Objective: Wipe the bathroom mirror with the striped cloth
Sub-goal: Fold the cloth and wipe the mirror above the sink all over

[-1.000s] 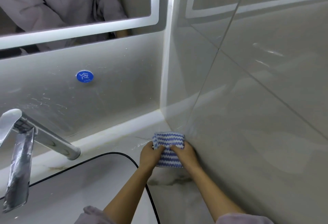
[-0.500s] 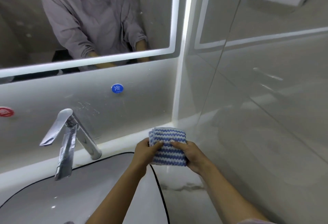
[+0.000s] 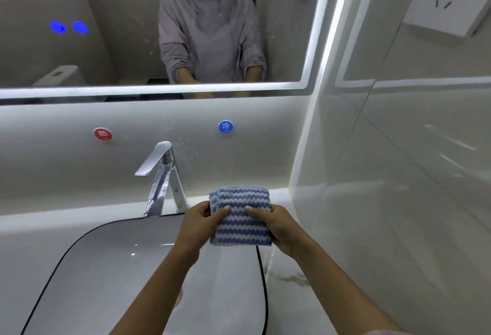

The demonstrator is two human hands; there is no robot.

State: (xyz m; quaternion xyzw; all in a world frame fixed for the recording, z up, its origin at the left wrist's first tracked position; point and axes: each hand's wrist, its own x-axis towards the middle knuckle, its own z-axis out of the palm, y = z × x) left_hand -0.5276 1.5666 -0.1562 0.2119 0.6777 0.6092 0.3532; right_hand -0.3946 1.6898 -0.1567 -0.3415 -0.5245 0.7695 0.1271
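The blue-and-white striped cloth point(image 3: 240, 216) is folded into a thick square and held up above the right rim of the basin. My left hand point(image 3: 199, 224) grips its left edge with the thumb on top. My right hand point(image 3: 276, 224) grips its right edge the same way. The bathroom mirror point(image 3: 119, 29) fills the upper left, framed by a lit white strip, well above the cloth. It reflects a person in a grey hooded top and shows faint smears.
A chrome tap point(image 3: 164, 175) stands behind the black-rimmed basin point(image 3: 261, 276), just left of the cloth. Red point(image 3: 102, 133) and blue point(image 3: 225, 126) round stickers sit on the backsplash. A glossy tiled wall point(image 3: 398, 175) closes the right side, with a white socket point(image 3: 443, 0) high up.
Both hands have lifted the cloth off the counter corner and carried it left, over the basin's edge. My view has tilted up, bringing the mirror and tap into sight.
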